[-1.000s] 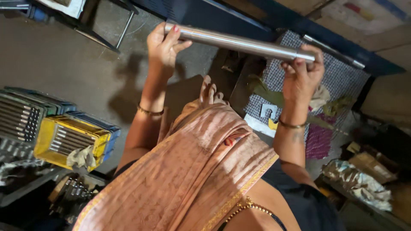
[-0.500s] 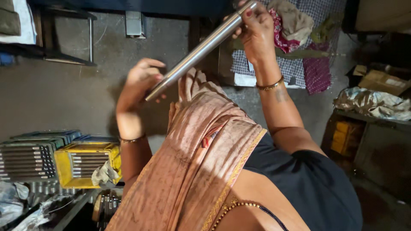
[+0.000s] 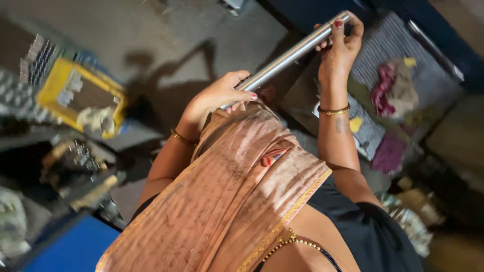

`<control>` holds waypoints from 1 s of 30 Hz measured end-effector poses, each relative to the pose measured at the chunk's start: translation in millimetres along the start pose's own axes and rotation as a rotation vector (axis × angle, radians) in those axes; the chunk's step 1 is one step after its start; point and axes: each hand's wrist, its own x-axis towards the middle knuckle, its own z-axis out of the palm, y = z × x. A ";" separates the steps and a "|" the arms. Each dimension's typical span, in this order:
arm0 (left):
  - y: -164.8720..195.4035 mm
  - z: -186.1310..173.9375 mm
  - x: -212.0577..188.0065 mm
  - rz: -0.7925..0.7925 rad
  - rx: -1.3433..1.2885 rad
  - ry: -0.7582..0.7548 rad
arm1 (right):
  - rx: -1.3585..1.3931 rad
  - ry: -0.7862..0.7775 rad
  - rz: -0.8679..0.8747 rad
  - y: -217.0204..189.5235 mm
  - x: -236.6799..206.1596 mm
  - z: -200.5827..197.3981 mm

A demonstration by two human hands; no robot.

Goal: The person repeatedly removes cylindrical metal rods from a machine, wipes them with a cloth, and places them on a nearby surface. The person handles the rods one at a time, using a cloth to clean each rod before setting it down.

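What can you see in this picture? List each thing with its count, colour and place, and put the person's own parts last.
metal rod: one, silver, held slanting across the upper middle
yellow box: one, yellow with grey pieces inside, upper left
blue surface: one, blue, bottom left corner
checked cloth: one, grey, upper right on the floor
rags: a few, pink, brown and yellow, lying on the checked cloth
floor: grey, top of the picture
shawl: one, peach with a gold edge, draped down the middle
bangles: one on each wrist, gold
left hand: holds the lower end of the metal rod
right hand: holds the upper end of the metal rod
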 end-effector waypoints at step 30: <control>-112.4 -142.7 -181.1 0.436 -0.349 1.267 | -0.152 -1.316 0.489 189.8 -71.1 464.9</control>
